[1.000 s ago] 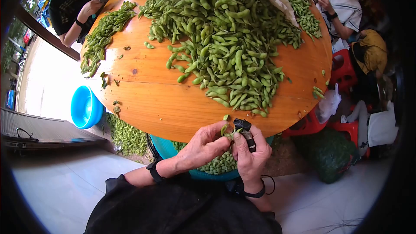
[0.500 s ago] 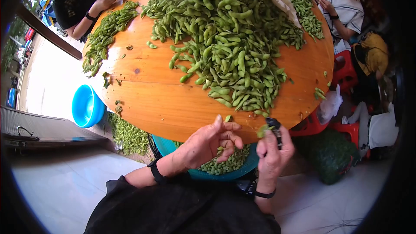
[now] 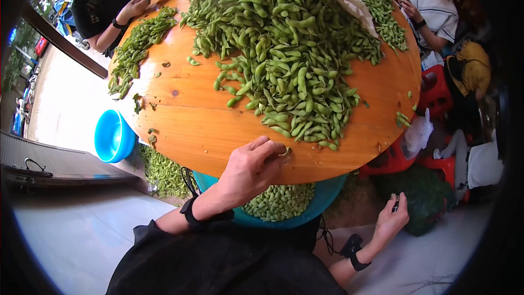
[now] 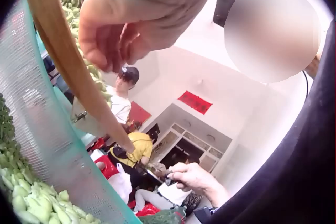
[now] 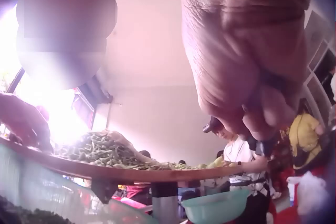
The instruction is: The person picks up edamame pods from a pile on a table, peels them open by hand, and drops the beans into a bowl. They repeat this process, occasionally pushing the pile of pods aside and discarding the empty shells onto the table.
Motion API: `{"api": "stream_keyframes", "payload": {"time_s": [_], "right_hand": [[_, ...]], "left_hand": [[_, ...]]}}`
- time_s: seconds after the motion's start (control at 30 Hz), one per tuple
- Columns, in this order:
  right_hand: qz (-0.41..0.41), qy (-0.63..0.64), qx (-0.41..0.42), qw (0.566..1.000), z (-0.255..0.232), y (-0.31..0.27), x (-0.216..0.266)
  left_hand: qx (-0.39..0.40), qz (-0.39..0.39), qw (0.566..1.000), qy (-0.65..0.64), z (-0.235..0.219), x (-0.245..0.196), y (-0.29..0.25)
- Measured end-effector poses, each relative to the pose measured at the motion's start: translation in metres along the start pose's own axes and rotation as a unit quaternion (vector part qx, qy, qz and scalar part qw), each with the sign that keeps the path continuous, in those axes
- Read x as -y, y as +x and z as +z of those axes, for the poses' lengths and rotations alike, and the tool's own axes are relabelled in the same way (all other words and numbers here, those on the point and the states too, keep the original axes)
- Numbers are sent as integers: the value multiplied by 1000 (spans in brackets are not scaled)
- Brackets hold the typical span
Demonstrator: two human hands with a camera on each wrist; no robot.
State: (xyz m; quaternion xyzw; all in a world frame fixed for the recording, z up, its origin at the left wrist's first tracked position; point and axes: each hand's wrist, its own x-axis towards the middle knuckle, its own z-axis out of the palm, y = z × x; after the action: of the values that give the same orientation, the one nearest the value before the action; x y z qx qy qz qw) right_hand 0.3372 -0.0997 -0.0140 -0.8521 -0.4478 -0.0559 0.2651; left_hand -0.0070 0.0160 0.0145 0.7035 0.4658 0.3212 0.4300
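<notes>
My left hand (image 3: pixel 256 161) rests at the near edge of the round wooden table (image 3: pixel 202 125), its fingers curled onto a small green pod (image 3: pixel 285 152). In the left wrist view the left hand's fingers (image 4: pixel 126 29) are curled over the table rim (image 4: pixel 68 61). My right hand (image 3: pixel 394 213) hangs low to the right, away from the table, and grips a small black tool (image 3: pixel 396 204); the tool (image 5: pixel 261 144) shows dark between its fingers. A large heap of green pods (image 3: pixel 284 43) covers the table's middle.
A teal basin (image 3: pixel 327 196) of pods (image 3: pixel 278 201) sits under the near edge. A blue basin (image 3: pixel 112 135) and spilled pods (image 3: pixel 158 172) lie on the floor at left. Two people (image 3: pixel 109 0) (image 3: pixel 431 8) sit at the far side, with red stools (image 3: pixel 434 90) at right.
My right hand dropped from the table edge down to the right with the black tool. My left hand moved up onto the table edge and curled onto the small pod.
</notes>
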Motion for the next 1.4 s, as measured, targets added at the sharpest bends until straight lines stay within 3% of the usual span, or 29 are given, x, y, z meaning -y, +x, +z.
{"api": "stream_keyframes", "payload": {"time_s": [0.07, 0.1, 0.17, 0.27, 0.3, 0.37, 0.4, 0.43, 0.5, 0.63, 0.7, 0.9, 1.0, 1.07, 1.1, 1.17, 1.4], "right_hand": [[-7, 65, 10, 998, 7, -5, 10], [24, 110, 43, 993, 10, -7, 20], [-18, 177, 82, 981, 14, -10, 51], [-105, 272, 172, 941, 16, -15, 98], [-97, 308, 210, 923, 17, -20, 112], [-144, 354, 253, 889, 20, -25, 132], [-144, 362, 273, 880, 21, -28, 141], [-145, 369, 294, 870, 22, -30, 147], [-158, 402, 299, 851, 25, -33, 158], [-78, 447, 355, 817, 27, -39, 164], [-62, 453, 351, 817, 28, -40, 165], [-42, 461, 356, 812, 29, -43, 169], [-4, 494, 382, 781, 30, -43, 168], [110, 572, 445, 681, 27, -40, 169], [110, 572, 445, 680, 30, -39, 167], [160, 608, 476, 616, 38, -39, 163], [166, 644, 497, 558, 39, -38, 153]], "left_hand": [[-84, 74, 984, 136, 11, 5, 6], [-83, 76, 984, 137, 17, 6, 9], [-115, 75, 965, 226, 25, 9, 12], [-119, 92, 954, 259, 27, 9, 16], [-118, 95, 954, 260, 25, 9, 16], [-77, 68, 993, 57, 15, 13, 15], [-31, -16, 998, -43, 12, 11, 11], [-28, -16, 998, -45, 12, 6, 9], [22, -159, 932, -325, 9, -3, 7], [75, -101, 897, -424, 12, 11, 1], [67, -114, 893, -429, 13, 10, 0], [28, -104, 918, -382, 15, 11, -7], [14, -38, 955, -292, 16, 13, -8], [-6, -4, 963, -271, 16, 13, -8], [-6, -4, 963, -271, 16, 12, -9], [10, -15, 970, -244, 16, 10, -11], [-12, -48, 971, -232, 23, 11, -12]]}}
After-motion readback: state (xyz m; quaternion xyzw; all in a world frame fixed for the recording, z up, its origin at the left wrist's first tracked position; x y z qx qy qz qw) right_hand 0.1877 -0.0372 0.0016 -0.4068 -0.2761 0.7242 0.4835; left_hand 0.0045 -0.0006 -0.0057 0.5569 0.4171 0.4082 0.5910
